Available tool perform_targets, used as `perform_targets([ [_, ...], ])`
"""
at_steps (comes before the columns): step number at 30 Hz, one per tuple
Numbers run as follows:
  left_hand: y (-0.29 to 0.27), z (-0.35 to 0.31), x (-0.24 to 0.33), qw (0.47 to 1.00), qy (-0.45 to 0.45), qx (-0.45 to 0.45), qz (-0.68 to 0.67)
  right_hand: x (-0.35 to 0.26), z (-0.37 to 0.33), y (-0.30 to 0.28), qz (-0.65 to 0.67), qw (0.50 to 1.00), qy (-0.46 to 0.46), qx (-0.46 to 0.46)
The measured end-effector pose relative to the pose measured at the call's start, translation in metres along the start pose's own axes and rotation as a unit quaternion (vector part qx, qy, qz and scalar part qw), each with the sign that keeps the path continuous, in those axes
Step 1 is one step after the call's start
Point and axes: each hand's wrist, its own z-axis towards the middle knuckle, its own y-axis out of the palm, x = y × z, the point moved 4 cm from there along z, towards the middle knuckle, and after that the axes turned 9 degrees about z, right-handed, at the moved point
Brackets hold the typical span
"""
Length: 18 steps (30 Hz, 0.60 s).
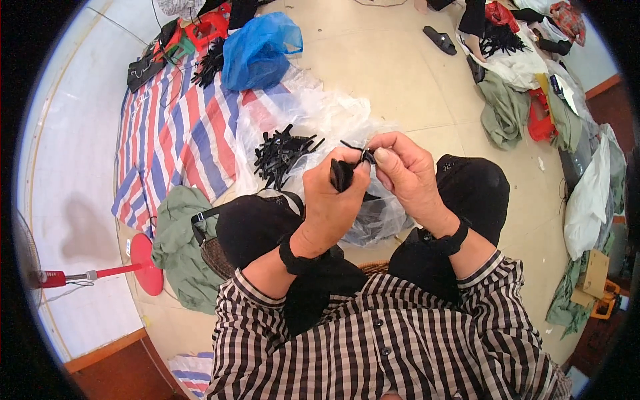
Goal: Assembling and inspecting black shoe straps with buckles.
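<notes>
Above my lap, my left hand is closed around a folded black strap, part of which sticks out at the palm. My right hand meets it, thumb and forefinger pinching a small dark piece at the strap's end. A thin black end pokes out beyond the fingertips; finer detail is too small to make out. Just left of my hands, a heap of short black straps lies on clear plastic sheeting. More clear plastic with something dark under it lies below my hands, between my knees.
A striped tarp covers the floor at left, with a blue plastic bag on its far end. Grey-green cloth and a red fan base sit near my left knee. A black slipper and cluttered bags lie rightward.
</notes>
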Motion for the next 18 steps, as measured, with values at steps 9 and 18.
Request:
perform_targets([
  [9, -0.001, -0.008, 0.006, 0.999, -0.01, 0.014, 0.044, 0.017, -0.005, -0.003, 0.14, 0.985, 0.096, -0.005],
  [18, 0.002, -0.001, 0.009, 0.995, 0.059, 0.016, 0.074, 0.015, 0.005, -0.007, 0.193, 0.974, 0.114, -0.011],
])
